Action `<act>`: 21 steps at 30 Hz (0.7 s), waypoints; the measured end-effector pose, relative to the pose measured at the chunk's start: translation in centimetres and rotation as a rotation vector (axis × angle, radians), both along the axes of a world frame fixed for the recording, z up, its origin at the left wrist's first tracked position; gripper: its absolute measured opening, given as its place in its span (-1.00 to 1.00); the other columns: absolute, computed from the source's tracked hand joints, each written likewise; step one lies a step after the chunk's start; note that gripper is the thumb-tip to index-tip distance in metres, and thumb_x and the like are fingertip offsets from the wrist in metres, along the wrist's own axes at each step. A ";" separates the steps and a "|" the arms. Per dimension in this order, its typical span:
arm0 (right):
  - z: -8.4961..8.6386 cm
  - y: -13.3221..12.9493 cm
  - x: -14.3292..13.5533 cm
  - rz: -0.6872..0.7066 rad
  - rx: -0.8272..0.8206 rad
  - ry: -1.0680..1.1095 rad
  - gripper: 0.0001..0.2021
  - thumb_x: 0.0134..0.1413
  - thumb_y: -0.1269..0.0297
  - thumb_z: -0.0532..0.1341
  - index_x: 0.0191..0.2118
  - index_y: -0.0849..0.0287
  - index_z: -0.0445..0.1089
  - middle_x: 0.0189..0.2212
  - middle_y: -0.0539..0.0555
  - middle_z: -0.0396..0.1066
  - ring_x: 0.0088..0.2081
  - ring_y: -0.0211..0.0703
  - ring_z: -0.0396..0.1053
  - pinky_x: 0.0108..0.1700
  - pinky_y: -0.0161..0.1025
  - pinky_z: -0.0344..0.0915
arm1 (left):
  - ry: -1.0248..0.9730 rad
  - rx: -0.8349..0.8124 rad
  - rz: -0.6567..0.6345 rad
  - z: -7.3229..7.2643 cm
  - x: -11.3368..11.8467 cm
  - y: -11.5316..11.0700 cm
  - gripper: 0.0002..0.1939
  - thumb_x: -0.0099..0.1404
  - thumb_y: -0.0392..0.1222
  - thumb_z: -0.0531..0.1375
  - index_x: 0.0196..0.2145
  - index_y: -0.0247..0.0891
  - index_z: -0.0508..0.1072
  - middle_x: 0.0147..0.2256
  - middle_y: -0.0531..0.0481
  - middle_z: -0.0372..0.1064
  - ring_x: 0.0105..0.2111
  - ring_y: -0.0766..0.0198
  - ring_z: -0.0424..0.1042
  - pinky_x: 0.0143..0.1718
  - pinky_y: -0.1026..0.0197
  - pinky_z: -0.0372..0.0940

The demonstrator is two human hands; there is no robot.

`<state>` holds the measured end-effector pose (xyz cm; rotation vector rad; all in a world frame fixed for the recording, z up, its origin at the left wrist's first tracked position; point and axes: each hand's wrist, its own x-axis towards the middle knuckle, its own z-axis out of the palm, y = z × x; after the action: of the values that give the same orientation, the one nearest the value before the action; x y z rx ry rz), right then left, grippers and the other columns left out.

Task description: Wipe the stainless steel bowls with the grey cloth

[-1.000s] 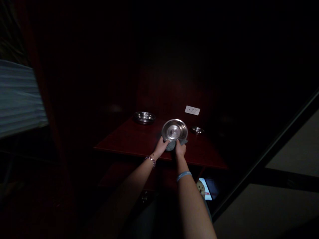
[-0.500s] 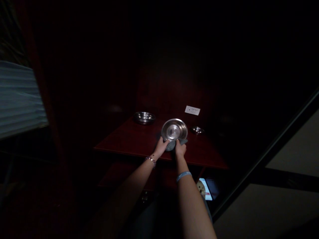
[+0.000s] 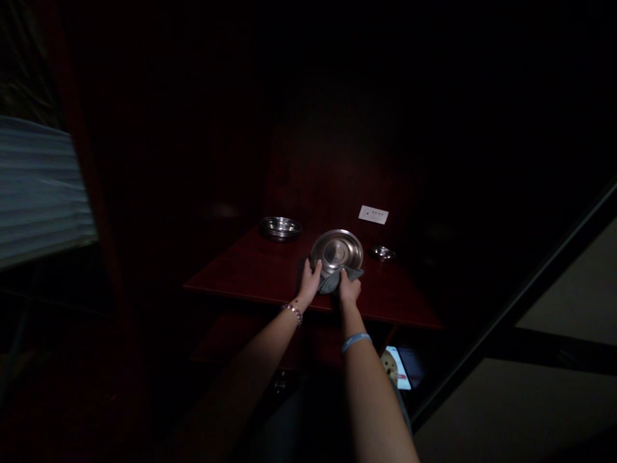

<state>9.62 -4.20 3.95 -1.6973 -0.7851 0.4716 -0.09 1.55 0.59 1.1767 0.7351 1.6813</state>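
Note:
A shiny metal bowl (image 3: 337,249) is held tilted above the dark red table, its inside facing me. My left hand (image 3: 310,281) grips its lower left rim, the thumb up against the edge. At the lower right rim, my right hand (image 3: 349,287) is closed on a grey-green cloth (image 3: 330,281) that lies against the bowl. The fingers behind the rim are hidden. Several stacked metal bowls (image 3: 280,228) stand at the back left of the table, and a smaller metal dish (image 3: 383,253) sits to the right.
The red table (image 3: 250,278) has its front edge just below my hands. On the back wall is a white socket panel (image 3: 373,215). A lit phone (image 3: 400,368) lies lower right. Pale pleated material (image 3: 38,186) shows at the far left.
My left hand has shifted slightly left and up along the bowl's rim, with its thumb more upright. The bowl has turned a little; the cloth stays at its lower edge.

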 end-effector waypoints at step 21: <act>0.6 -0.7 0.0 -0.015 -0.045 -0.016 -0.47 0.06 -0.06 0.18 -0.10 0.36 0.48 -0.14 0.36 0.49 -0.12 0.06 0.47 -0.15 -0.23 0.35 | 0.052 0.041 -0.019 0.3 0.0 -0.7 -0.47 0.10 -0.31 0.24 0.05 -0.28 0.28 0.06 -0.18 0.35 0.08 0.17 0.32 0.18 0.13 0.09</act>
<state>9.66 -4.88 4.58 -1.7492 -0.7778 0.4691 -0.13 0.82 0.87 1.2559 0.7222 1.6629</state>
